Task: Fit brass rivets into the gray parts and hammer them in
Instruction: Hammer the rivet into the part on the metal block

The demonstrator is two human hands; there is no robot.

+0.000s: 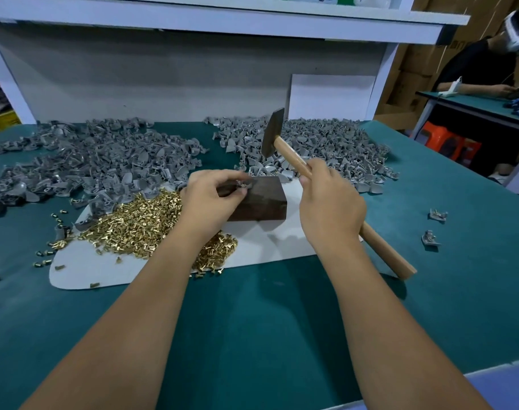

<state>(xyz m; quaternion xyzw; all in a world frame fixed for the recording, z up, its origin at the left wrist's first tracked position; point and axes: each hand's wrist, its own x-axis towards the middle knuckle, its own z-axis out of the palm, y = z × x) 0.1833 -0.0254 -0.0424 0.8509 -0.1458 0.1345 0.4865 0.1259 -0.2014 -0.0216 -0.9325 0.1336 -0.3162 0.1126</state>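
— Two hands are in my view, what do you see them doing?

— I see the left hand (211, 196) pinching a small gray metal part (246, 183) with curled fingers, on the top left edge of the dark brown rectangular wooden block (261, 202). A brass rivet seems to sit in the part, but it is too small for me to be sure.

— And the right hand (330, 208)?

— It is clamped around the wooden handle of the hammer with the dark steel head (272, 133). The head is raised above the block, tilted, over the gray pile.

— Where is the material?

— The loose pile of brass rivets (137, 220) lies on the white paper sheet (270, 247), just beside the block and under the left wrist. The big heaps of gray parts (89, 164) lie behind, on the green table mat (252, 321). I see two single gray pieces (437, 216) well apart on the right.
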